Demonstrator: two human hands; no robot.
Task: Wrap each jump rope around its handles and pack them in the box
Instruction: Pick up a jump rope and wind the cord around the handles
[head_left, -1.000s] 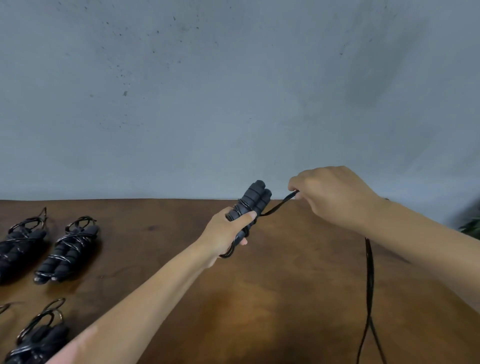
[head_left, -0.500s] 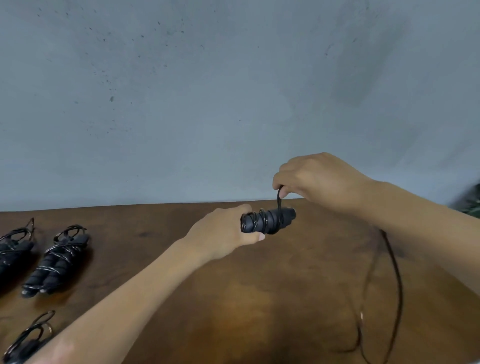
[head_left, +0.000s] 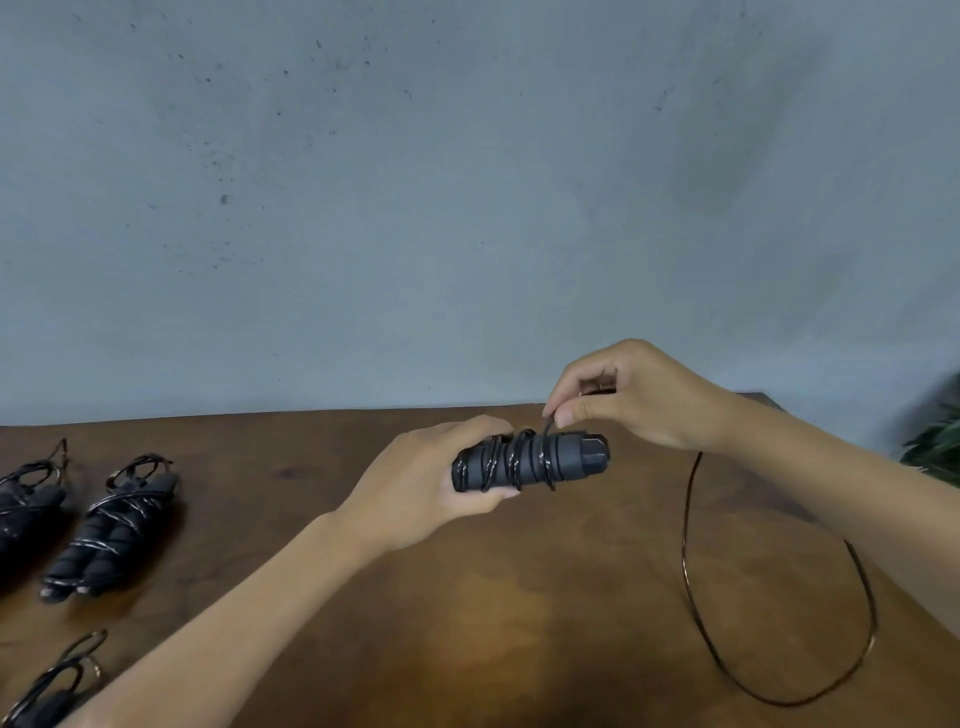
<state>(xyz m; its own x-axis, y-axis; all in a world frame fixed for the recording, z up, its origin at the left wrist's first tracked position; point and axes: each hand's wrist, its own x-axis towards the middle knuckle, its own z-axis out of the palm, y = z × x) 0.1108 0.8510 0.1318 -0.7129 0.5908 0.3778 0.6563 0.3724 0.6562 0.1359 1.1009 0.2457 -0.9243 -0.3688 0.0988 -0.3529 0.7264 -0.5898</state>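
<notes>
Gripped in the left hand, paired black handles lie level; the right hand pinches the rope above them. Three wrapped bundles rest on the wooden table; no container shows.

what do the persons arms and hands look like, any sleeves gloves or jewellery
Both forearms are bare as far as the frame shows, with no sleeves in view. The left hand and the right hand wear no gloves. No watch, ring or bracelet shows on either, and the fingernails look short and plain.
</notes>
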